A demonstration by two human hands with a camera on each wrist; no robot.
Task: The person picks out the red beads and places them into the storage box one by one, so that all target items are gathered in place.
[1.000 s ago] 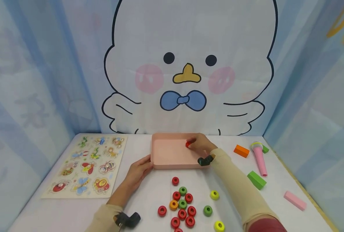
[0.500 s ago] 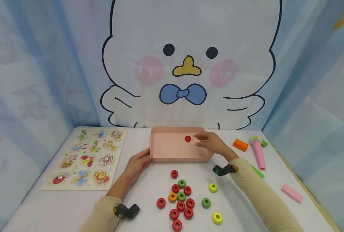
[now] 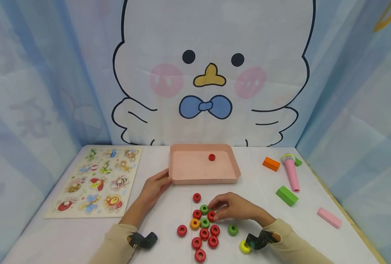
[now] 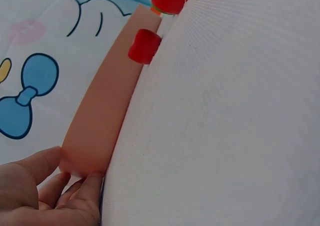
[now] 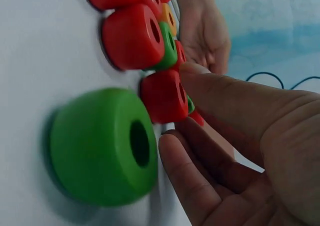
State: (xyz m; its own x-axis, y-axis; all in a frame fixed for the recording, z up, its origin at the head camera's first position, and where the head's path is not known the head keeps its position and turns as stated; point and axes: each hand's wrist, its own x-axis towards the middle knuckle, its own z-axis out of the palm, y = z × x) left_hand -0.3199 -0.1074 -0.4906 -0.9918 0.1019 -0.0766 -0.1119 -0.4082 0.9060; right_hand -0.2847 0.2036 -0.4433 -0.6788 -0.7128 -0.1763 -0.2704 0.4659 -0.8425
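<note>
A pink tray [image 3: 182, 180] stands at the middle of the table with one red bead [image 3: 211, 157] inside it. My left hand [image 3: 162, 179] rests with relaxed fingers against the tray's front left corner; the left wrist view shows the left hand [image 4: 65, 178] touching the tray wall [image 4: 100, 131]. Several red, green, orange and yellow beads lie loose in front of the tray. My right hand [image 3: 216, 211] reaches into that cluster and pinches a red bead [image 5: 162, 96] between forefinger and thumb, the bead lying on the table beside a green bead [image 5: 95, 146].
An insect peg puzzle board [image 3: 98, 181] lies at the left. At the right are an orange block [image 3: 270, 164], a pink toy microphone [image 3: 291, 172], a green block [image 3: 286, 195] and a pink block [image 3: 328, 217]. Curtain walls close in the table.
My right hand let go of a red bead in the tray, drew back toward me and came down on the bead cluster. The left hand stayed at the tray corner.
</note>
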